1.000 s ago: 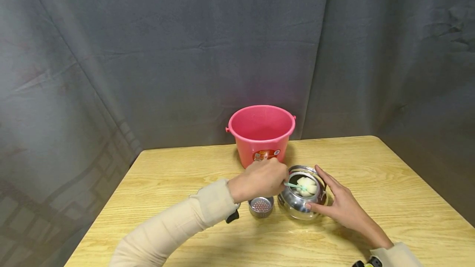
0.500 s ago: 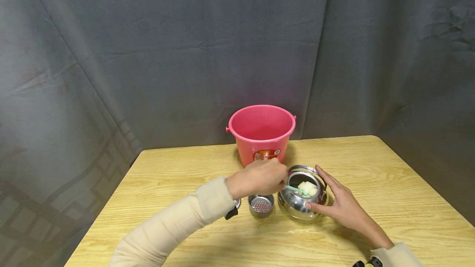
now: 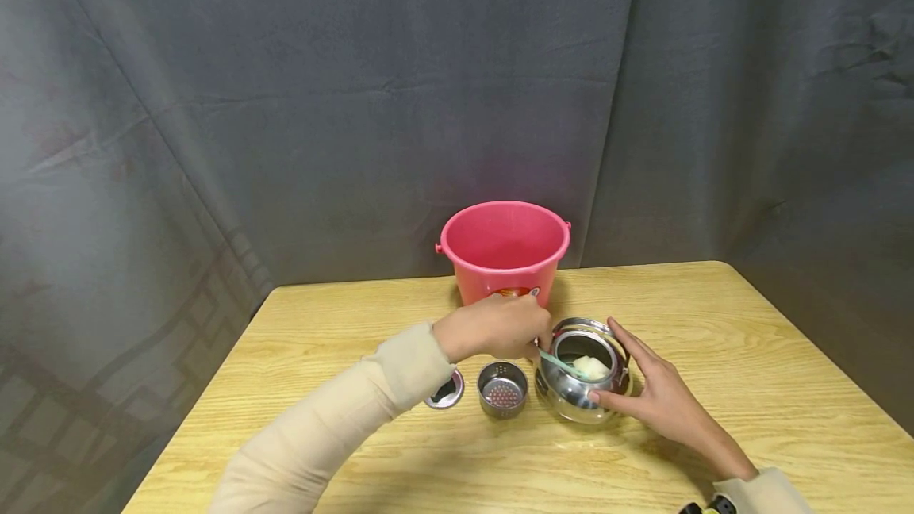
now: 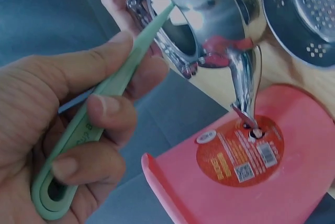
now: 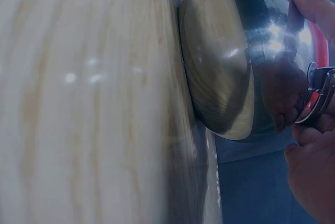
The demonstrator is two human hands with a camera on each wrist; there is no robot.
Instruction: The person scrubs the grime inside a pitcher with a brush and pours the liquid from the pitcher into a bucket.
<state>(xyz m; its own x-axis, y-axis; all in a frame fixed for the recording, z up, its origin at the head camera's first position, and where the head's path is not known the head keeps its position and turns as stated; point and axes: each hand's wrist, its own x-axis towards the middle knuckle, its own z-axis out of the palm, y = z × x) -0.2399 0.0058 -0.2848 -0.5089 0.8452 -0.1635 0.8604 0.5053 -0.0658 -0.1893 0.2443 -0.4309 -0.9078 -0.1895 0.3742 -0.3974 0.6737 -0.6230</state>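
My left hand [image 3: 500, 327] grips the green handle of a cup brush [image 4: 112, 90], with thumb and fingertips around it. The brush's white sponge head [image 3: 591, 368] is down inside the mouth of a shiny steel teapot [image 3: 571, 401], where its lower part is hidden. Standing on the table, the teapot has its spout [image 4: 242, 80] toward the bucket. From the right side my right hand [image 3: 660, 399] holds the teapot, thumb on the near side of the body and fingers by the raised handle at the far side.
A steel strainer cup [image 3: 502, 403] with a perforated bottom stands just left of the teapot. Further left, a round lid [image 3: 446, 391] lies partly behind my left sleeve. A pink bucket [image 3: 467, 284] stands behind, near the table's [image 3: 357, 316] back edge, before a grey curtain.
The sponge head has gone deeper into the teapot, and the brush handle now slants more steeply. My left hand has shifted slightly left, uncovering more of the lid. My right hand keeps its place.
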